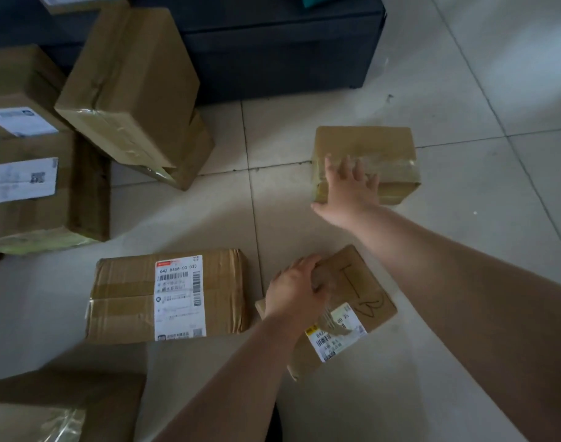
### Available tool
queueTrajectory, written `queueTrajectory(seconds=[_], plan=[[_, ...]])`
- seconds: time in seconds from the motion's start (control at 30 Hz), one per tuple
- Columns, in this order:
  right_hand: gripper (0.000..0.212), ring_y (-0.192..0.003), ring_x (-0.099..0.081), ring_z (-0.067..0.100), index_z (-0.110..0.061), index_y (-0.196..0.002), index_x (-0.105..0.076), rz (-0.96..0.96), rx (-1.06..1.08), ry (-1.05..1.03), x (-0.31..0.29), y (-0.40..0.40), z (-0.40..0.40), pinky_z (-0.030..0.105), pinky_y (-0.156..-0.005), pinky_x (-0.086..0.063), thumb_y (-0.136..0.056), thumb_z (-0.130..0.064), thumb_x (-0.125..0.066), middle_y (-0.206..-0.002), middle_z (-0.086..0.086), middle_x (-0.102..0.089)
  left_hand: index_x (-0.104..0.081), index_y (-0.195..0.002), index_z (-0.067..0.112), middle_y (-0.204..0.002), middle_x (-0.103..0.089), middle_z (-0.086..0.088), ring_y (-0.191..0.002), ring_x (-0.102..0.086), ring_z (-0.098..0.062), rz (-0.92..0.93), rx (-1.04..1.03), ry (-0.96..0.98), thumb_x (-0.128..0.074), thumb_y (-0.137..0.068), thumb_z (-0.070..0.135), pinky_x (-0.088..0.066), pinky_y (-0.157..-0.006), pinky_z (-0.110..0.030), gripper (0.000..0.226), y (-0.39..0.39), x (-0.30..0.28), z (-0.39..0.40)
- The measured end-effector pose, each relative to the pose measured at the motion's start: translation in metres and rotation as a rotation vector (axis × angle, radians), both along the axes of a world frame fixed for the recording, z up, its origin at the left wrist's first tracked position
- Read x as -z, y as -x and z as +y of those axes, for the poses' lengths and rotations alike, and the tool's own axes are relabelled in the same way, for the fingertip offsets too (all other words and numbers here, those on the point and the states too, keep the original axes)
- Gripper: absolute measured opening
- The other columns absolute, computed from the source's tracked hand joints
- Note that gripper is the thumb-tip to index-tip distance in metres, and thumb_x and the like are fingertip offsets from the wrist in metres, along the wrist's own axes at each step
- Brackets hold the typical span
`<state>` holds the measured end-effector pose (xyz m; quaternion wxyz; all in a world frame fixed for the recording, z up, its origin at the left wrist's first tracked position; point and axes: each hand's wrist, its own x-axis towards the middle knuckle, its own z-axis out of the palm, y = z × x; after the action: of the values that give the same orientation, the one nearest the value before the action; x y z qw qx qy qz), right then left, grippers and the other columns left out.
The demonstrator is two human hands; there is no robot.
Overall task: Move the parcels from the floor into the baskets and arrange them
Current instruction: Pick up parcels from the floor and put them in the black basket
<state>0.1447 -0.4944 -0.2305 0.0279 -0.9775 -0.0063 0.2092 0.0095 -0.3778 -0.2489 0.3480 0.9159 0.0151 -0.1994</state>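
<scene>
Cardboard parcels lie on a pale tiled floor. My left hand (296,290) grips the near-left edge of a small flat parcel (362,282) with black marker writing and a white label. My right hand (347,189) reaches out with fingers spread, resting on the near-left corner of a taped brown parcel (368,148) farther away on the right. A wider parcel with a long white shipping label (167,295) lies on the floor to the left of my left hand. No basket is in view.
Several larger boxes are stacked at the left, one long box (129,87) leaning over another. A dark low cabinet (282,49) stands at the back. Another box (59,406) sits at the bottom left corner. Bare tiles (479,106) stretch to the right.
</scene>
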Motion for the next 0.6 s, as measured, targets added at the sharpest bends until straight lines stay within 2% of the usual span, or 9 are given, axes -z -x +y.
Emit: queueTrajectory(seconds=[0.1, 0.17, 0.23, 0.3, 0.33, 0.4, 0.5, 0.53, 0.6], plan=[[0.082, -0.144, 0.004, 0.034, -0.021, -0.15, 0.0, 0.027, -0.026, 0.02, 0.005, 0.003, 0.005, 0.06, -0.111, -0.005, -0.089, -0.054, -0.044, -0.158, 0.011, 0.003, -0.046, -0.131, 0.029, -0.127, -0.055, 0.005, -0.109, -0.054, -0.014, 0.013, -0.209, 0.133, -0.054, -0.084, 0.027, -0.044, -0.086, -0.029, 0.047, -0.01, -0.007, 0.008], [0.068, -0.144, 0.001, 0.031, -0.022, -0.149, -0.008, -0.044, -0.107, -0.05, 0.006, 0.024, 0.014, 0.059, -0.112, -0.004, -0.093, -0.045, -0.039, -0.158, 0.008, -0.003, -0.049, -0.128, 0.023, -0.124, -0.056, 0.005, -0.105, -0.052, -0.01, 0.003, -0.487, 0.269, -0.053, -0.087, 0.023, -0.038, -0.083, -0.024, 0.042, -0.025, -0.014, 0.015], [0.054, -0.145, -0.007, 0.025, -0.02, -0.146, -0.024, -0.101, -0.223, -0.2, 0.002, 0.052, 0.025, 0.051, -0.114, -0.002, -0.095, -0.033, -0.039, -0.157, 0.004, -0.017, -0.051, -0.125, 0.019, -0.116, -0.056, 0.007, -0.099, -0.051, -0.008, 0.027, -0.751, 0.414, -0.051, -0.09, 0.021, -0.035, -0.078, -0.02, 0.035, -0.039, -0.02, 0.02], [0.043, -0.139, -0.026, 0.02, -0.018, -0.136, -0.044, -0.167, -0.279, -0.371, -0.002, 0.07, 0.036, 0.039, -0.111, -0.013, -0.094, -0.025, -0.043, -0.146, 0.003, -0.041, -0.051, -0.114, 0.021, -0.101, -0.055, 0.009, -0.093, -0.054, -0.011, 0.1, -0.894, 0.519, -0.051, -0.091, 0.026, -0.036, -0.067, -0.019, 0.024, -0.049, -0.024, 0.019], [0.042, -0.135, -0.033, 0.021, -0.016, -0.134, -0.046, -0.191, -0.255, -0.43, -0.004, 0.07, 0.04, 0.037, -0.107, -0.021, -0.092, -0.022, -0.045, -0.14, 0.004, -0.049, -0.048, -0.109, 0.021, -0.095, -0.055, 0.009, -0.088, -0.055, -0.011, 0.13, -0.945, 0.552, -0.052, -0.09, 0.03, -0.034, -0.063, -0.019, 0.022, -0.053, -0.024, 0.018], [0.051, -0.135, -0.031, 0.026, -0.016, -0.14, -0.037, -0.196, -0.125, -0.439, -0.005, 0.057, 0.045, 0.042, -0.107, -0.029, -0.091, -0.021, -0.05, -0.143, 0.008, -0.043, -0.043, -0.106, 0.021, -0.093, -0.053, 0.006, -0.08, -0.051, -0.012, 0.164, -1.03, 0.567, -0.054, -0.089, 0.036, -0.035, -0.067, -0.023, 0.025, -0.062, -0.021, 0.019], [0.085, -0.144, -0.001, 0.032, -0.023, -0.149, -0.005, -0.053, 0.121, -0.297, -0.007, 0.022, 0.042, 0.053, -0.114, -0.014, -0.086, -0.037, -0.06, -0.158, 0.008, -0.004, -0.043, -0.118, 0.015, -0.103, -0.052, 0.0, -0.086, -0.049, -0.019, 0.235, -1.045, 0.519, -0.057, -0.087, 0.039, -0.037, -0.077, -0.029, 0.042, -0.076, -0.02, 0.024], [0.097, -0.144, 0.003, 0.033, -0.024, -0.149, 0.002, 0.01, 0.209, -0.302, -0.01, 0.01, 0.041, 0.054, -0.115, -0.011, -0.082, -0.043, -0.064, -0.158, 0.008, 0.003, -0.043, -0.124, 0.016, -0.107, -0.054, 0.0, -0.09, -0.051, -0.02, 0.271, -1.052, 0.549, -0.058, -0.086, 0.04, -0.039, -0.081, -0.03, 0.047, -0.079, -0.02, 0.025], [0.114, -0.144, -0.001, 0.035, -0.021, -0.149, 0.009, 0.103, 0.423, -0.377, -0.018, -0.01, 0.041, 0.052, -0.115, -0.014, -0.073, -0.051, -0.071, -0.158, 0.011, 0.003, -0.04, -0.134, 0.022, -0.12, -0.056, 0.0, -0.102, -0.055, -0.021, 0.333, -1.085, 0.666, -0.061, -0.084, 0.037, -0.044, -0.093, -0.035, 0.056, -0.082, -0.022, 0.024]])
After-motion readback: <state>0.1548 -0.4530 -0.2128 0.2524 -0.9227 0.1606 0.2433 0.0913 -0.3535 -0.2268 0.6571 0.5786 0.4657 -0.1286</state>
